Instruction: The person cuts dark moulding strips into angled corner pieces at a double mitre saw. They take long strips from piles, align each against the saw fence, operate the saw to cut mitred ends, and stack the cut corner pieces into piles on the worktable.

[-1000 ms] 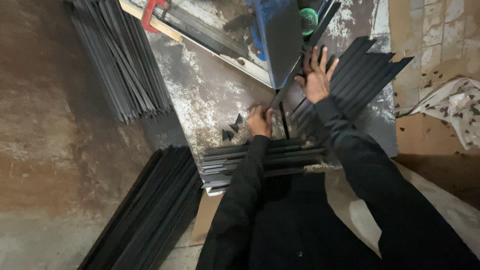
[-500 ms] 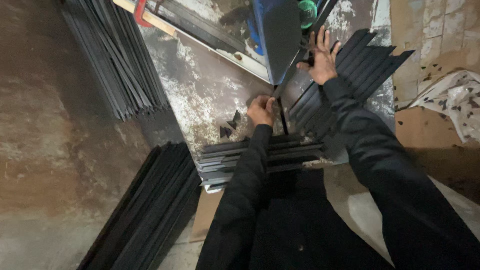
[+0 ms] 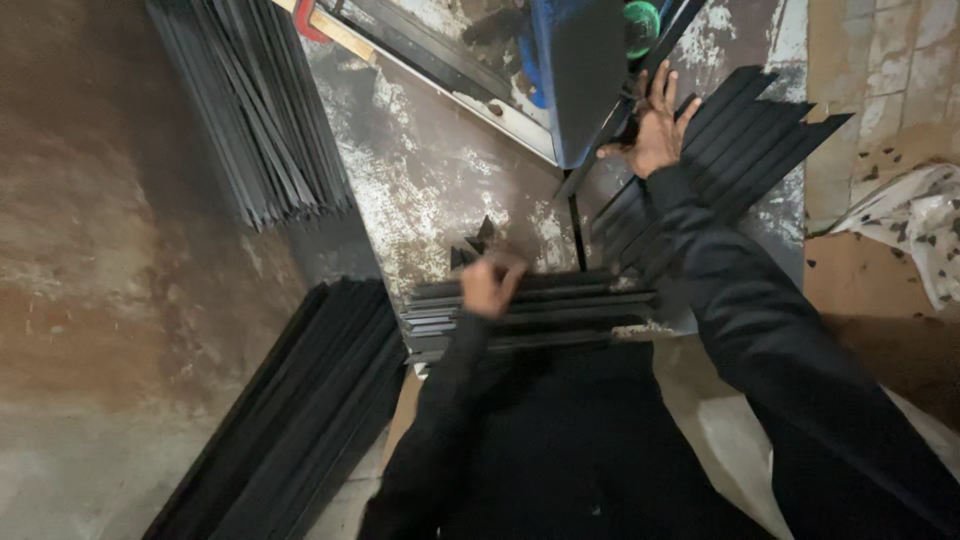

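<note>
While its fingers curl shut over the top of the short stack of dark metal strips (image 3: 540,310) lying crosswise before the person, the left hand (image 3: 492,284) looks blurred. The right hand (image 3: 655,125) spreads open fingers against a long strip (image 3: 600,150) under the blue machine (image 3: 580,70). Fanned strips (image 3: 740,140) lie just beside it; more bundles (image 3: 250,110) rest on the floor.
</note>
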`<state>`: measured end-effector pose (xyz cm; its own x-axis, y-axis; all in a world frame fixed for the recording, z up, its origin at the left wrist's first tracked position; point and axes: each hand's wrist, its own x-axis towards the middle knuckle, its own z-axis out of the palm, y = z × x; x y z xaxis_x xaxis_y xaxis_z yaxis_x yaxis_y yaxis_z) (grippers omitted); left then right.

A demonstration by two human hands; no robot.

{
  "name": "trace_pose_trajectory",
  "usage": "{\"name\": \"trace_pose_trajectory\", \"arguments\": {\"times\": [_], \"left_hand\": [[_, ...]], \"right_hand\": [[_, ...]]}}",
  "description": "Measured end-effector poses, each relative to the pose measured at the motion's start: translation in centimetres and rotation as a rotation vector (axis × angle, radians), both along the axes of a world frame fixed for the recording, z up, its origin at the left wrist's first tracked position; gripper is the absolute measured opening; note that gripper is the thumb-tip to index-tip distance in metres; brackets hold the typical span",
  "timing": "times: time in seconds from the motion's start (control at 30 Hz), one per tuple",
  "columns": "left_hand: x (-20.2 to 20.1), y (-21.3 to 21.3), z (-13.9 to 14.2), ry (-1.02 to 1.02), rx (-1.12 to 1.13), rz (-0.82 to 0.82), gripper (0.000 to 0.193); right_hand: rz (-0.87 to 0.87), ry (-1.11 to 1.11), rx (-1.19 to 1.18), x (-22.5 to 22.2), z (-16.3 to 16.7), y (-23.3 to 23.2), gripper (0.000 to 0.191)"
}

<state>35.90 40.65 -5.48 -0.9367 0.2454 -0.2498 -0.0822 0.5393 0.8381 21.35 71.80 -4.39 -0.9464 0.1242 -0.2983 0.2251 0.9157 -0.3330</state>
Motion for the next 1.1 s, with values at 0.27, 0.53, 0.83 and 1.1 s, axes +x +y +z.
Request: {"name": "trace_pose_trajectory", "arguments": {"times": [0.27,0.53,0.83,1.1], "left_hand": [[10.1,-14.5,4.1,-0.428,-0.265,0.012,0.025],[8.9,-14.8,2.1,-0.271,-0.295,0.233,0.025],[0.8,-14.8,1.9,0.241,-0.584,-0.045,0.061],[-2.4,-13.9,-0.6,0.003,-0.77,-0.36,0.038]], "right_hand": [[-0.029,-0.019,0.006,-3.2,-1.6,0.3,0.15],[0.064,-0.138,0.291,-9.6,-1.9,0.7,0.117],[0.511,0.245,0.237,-6.1,-0.1,3.7,0.08],[0.825,0.247,0.54,0.3,2.2,3.5,0.04]]}}
